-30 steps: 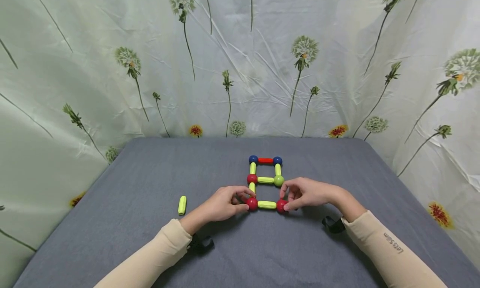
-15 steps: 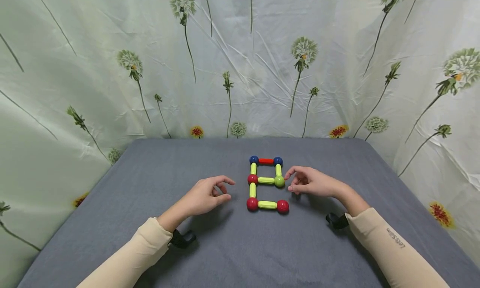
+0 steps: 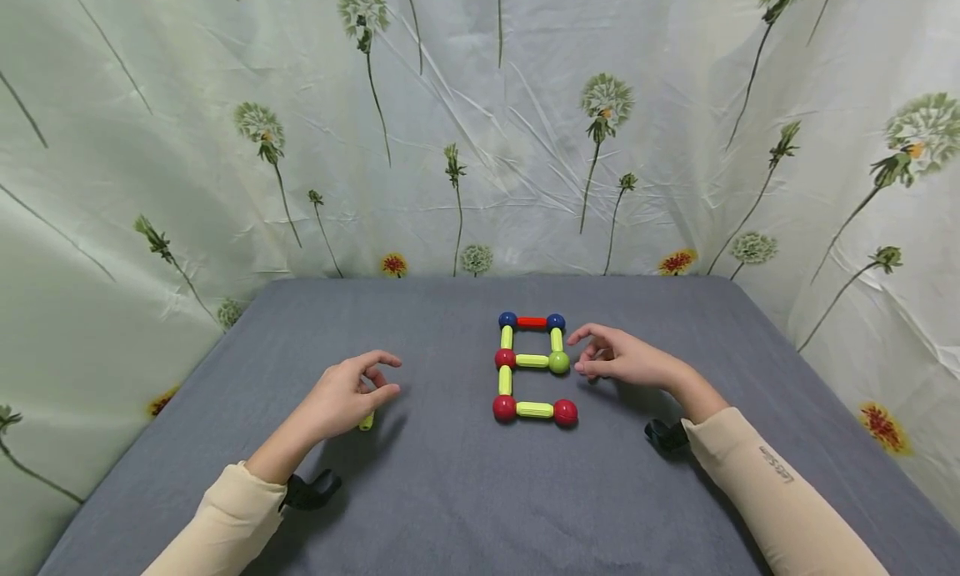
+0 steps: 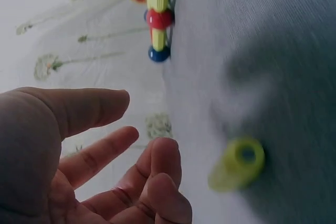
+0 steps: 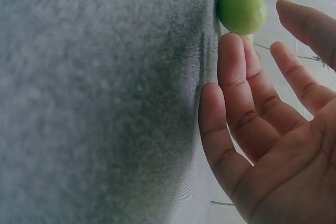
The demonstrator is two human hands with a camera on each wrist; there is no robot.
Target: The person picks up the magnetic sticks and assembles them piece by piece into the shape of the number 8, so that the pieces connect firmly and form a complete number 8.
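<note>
My left hand [image 3: 347, 397] hovers with relaxed fingers over a loose yellow-green rod [image 3: 366, 423], which it partly covers in the head view. In the left wrist view that rod [image 4: 239, 163] lies on the cloth below the fingers, its hollow end showing. Beside the joined rods and balls, my right hand [image 3: 626, 359] holds nothing, fingers loosely bent near the green ball [image 3: 558, 362]. Two blue balls joined by a red rod [image 3: 532, 323] form the far side. Yellow-green rods link these to a red ball [image 3: 506, 358], the green ball, and two nearer red balls [image 3: 566, 413].
A grey cloth [image 3: 465, 493] covers the table. Behind it hangs a pale curtain [image 3: 510, 126] printed with dandelions. Dark straps [image 3: 311, 490] sit at both wrists, below the beige sleeves.
Both hands have come off the near red balls. The left has moved left to the loose rod; the right has shifted slightly away, up beside the green ball. The joined pieces stay in place.
</note>
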